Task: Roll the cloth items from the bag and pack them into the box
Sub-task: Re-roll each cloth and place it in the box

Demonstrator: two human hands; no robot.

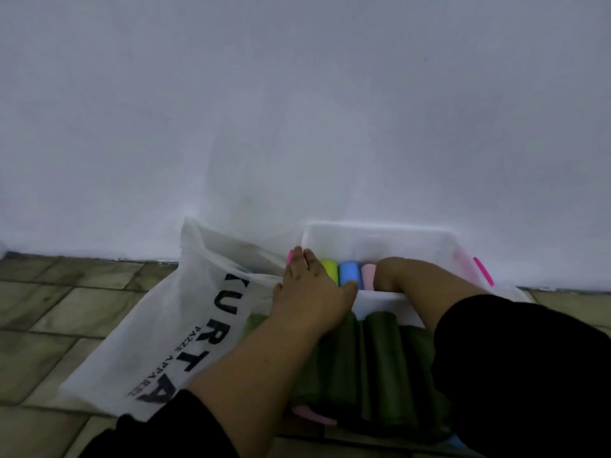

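- Three rolled cloths stand side by side in the clear plastic box (380, 239): a yellow-green roll (330, 271), a blue roll (349, 274) and a pink roll (367, 274).
- The left hand (310, 292) lies flat over the box's near left corner, fingers spread wide, holding nothing.
- The right hand (393, 276) reaches down into the box just beside the pink roll; its fingers are hidden, so I cannot tell their state.
- One dark green cloth (373, 368) lies in folds in front of the box, under both forearms.
- One white printed bag (158, 332) lies left of the box, touching it.
- Tiled floor (49, 312) below, white wall (297, 110) behind.
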